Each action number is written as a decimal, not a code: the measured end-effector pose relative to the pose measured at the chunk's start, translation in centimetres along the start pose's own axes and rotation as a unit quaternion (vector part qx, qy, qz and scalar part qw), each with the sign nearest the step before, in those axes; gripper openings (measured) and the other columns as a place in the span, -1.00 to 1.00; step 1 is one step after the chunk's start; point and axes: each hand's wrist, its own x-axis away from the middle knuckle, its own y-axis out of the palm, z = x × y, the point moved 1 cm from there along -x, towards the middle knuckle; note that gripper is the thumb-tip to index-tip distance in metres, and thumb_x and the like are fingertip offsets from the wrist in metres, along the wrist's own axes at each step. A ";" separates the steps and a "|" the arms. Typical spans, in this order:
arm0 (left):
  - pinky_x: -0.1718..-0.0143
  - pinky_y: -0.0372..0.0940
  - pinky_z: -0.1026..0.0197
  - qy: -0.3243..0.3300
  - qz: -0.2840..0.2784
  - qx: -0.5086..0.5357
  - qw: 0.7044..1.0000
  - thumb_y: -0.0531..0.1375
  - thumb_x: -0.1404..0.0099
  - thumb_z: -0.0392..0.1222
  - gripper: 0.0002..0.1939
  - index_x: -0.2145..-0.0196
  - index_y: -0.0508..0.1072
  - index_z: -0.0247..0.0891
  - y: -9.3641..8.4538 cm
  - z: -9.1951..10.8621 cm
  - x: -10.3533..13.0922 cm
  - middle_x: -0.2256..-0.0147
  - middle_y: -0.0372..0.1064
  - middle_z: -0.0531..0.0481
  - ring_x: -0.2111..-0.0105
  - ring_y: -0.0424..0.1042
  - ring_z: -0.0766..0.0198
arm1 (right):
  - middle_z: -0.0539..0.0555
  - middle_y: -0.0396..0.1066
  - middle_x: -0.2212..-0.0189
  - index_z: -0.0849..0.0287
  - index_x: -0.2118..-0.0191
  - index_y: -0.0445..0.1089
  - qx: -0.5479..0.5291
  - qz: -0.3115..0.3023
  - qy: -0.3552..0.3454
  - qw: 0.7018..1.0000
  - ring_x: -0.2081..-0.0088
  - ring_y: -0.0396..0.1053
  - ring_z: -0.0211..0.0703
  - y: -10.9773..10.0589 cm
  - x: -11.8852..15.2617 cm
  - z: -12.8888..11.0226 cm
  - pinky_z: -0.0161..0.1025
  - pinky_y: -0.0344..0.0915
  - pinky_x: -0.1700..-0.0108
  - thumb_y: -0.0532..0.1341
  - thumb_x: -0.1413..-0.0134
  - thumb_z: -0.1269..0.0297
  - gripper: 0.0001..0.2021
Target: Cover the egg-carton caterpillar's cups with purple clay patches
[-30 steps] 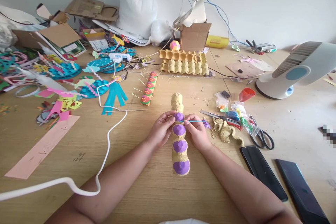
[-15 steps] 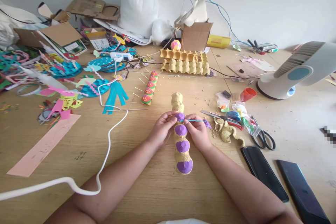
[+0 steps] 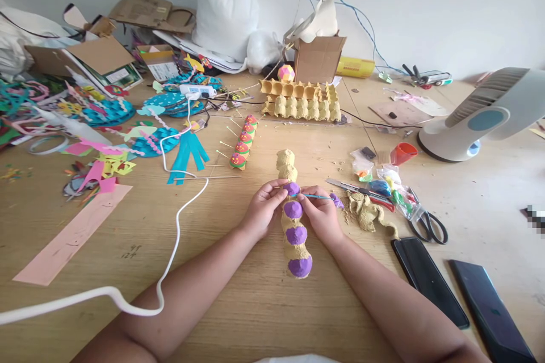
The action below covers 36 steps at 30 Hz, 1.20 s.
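A strip cut from an egg carton (image 3: 297, 250) stretches away from me between my hands, with several of its bumps covered in purple clay (image 3: 300, 266) and the far ones bare. My left hand (image 3: 264, 209) grips the strip's left side, its thumb and fingers around a purple bump. In my right hand (image 3: 320, 212) a thin blue stick (image 3: 317, 197) is pinched, its tip close to that same bump. The fingers under the strip are hidden. A lump of purple clay (image 3: 336, 200) lies just past the stick's other end.
Right of my hands lie a utility knife (image 3: 347, 186), torn carton scraps (image 3: 364, 210), scissors (image 3: 432, 227) and a phone (image 3: 426, 278). A painted caterpillar strip (image 3: 244, 142) and more egg carton (image 3: 304, 108) lie beyond. A white cable (image 3: 176, 232) runs along the left.
The strip has tilted slightly, its far end a little to the left and its near end a little higher in view. Both hands keep their hold.
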 end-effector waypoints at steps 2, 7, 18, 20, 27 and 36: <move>0.20 0.41 0.24 -0.003 -0.002 0.007 1.000 0.54 -0.07 -0.12 -0.55 0.10 0.57 -0.23 0.0 0.0 0.0 0.24 0.64 -0.04 0.28 0.58 0.26 | 0.05 0.49 0.32 0.05 0.35 0.50 -0.013 -0.007 0.009 1.000 0.23 0.42 -0.08 0.0 0.0 0.0 -0.10 0.37 0.10 0.44 -0.10 0.06 -0.79; 0.25 0.41 0.26 -0.017 -0.004 0.036 0.999 0.55 -0.05 -0.16 -0.55 0.10 0.57 -0.23 0.0 0.0 -0.1 0.22 0.63 -0.02 0.31 0.58 0.29 | -0.02 0.43 0.32 0.04 0.30 0.46 -0.116 -0.012 0.045 0.992 0.30 0.35 -0.17 -0.1 0.0 0.5 -0.19 0.32 0.18 0.45 -0.08 0.09 -0.78; 0.34 0.41 0.33 -0.032 -0.024 0.054 0.998 0.54 -0.07 -0.19 -0.54 0.08 0.57 -0.24 -0.1 0.2 0.0 0.22 0.64 -0.01 0.36 0.57 0.34 | -0.01 0.48 0.28 0.06 0.33 0.48 -0.136 -0.015 0.038 0.990 0.23 0.39 -0.17 0.0 -0.1 0.5 -0.20 0.32 0.10 0.49 -0.05 0.13 -0.78; 0.32 0.43 0.32 -0.035 -0.021 0.055 0.998 0.55 -0.06 -0.20 -0.54 0.08 0.58 -0.24 -0.1 0.1 0.0 0.23 0.64 -0.01 0.36 0.57 0.34 | -0.01 0.49 0.29 0.06 0.33 0.49 -0.116 -0.013 0.030 0.993 0.24 0.40 -0.16 0.1 -0.1 0.5 -0.19 0.33 0.11 0.49 -0.06 0.12 -0.78; 0.28 0.43 0.35 -0.042 -0.024 0.073 0.996 0.52 -0.10 -0.22 -0.58 0.08 0.58 -0.24 -0.4 0.2 -0.1 0.19 0.64 -0.03 0.31 0.59 0.35 | -0.03 0.47 0.34 0.05 0.30 0.49 -0.115 -0.012 0.030 0.993 0.29 0.38 -0.19 -0.2 -0.2 0.8 -0.20 0.31 0.15 0.48 -0.07 0.08 -0.77; 0.32 0.41 0.38 -0.043 -0.035 0.093 0.994 0.54 -0.07 -0.24 -0.58 0.11 0.59 -0.24 -0.2 0.4 -0.1 0.21 0.65 -0.01 0.34 0.58 0.37 | -0.02 0.48 0.33 0.07 0.32 0.48 -0.124 -0.021 0.023 0.992 0.26 0.38 -0.19 -0.1 -0.2 0.6 -0.21 0.28 0.12 0.49 -0.06 0.12 -0.77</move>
